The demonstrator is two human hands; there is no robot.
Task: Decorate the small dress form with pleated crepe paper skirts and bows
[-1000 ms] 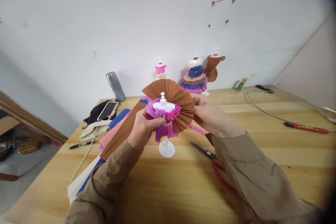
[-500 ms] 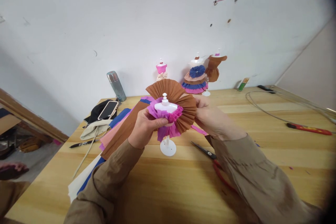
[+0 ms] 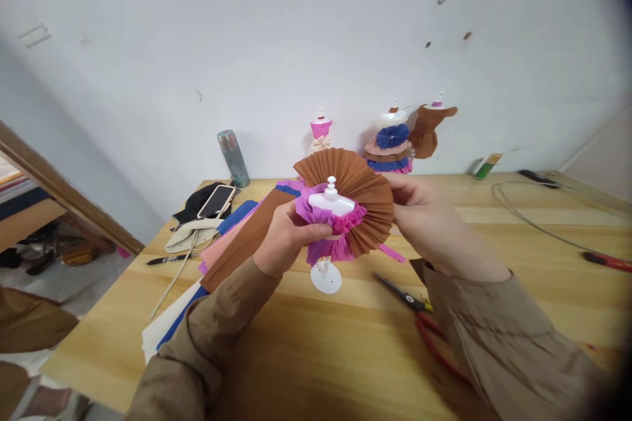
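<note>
A small white dress-form mannequin [image 3: 323, 201] stands upright on a round base in the middle of the table, dressed in ruffled purple and magenta crepe paper [image 3: 320, 251]. My left hand [image 3: 281, 240] grips its front, thumb across the ruffles and fingers hidden behind. Behind and to the right of the mannequin spreads a pleated brown paper fan [image 3: 374, 200]. My right hand [image 3: 434, 220] pinches the fan's right edge, its fingertips partly out of sight behind the pleats. Red-handled scissors [image 3: 407, 299] lie partly open below my right forearm.
Folded crepe paper strips [image 3: 247, 240] lie left, near a phone [image 3: 216, 201], a pen [image 3: 170, 259] and a cap-like cloth item. A flask [image 3: 234, 159], several dressed mannequins [image 3: 394, 138] and a green tube [image 3: 488, 166] stand along the wall. A red-handled tool [image 3: 609, 261] lies right.
The view has swung left, so things sit further right. The gap between the fan's upper and right parts has closed into one rounded spread. Both hands keep their holds.
</note>
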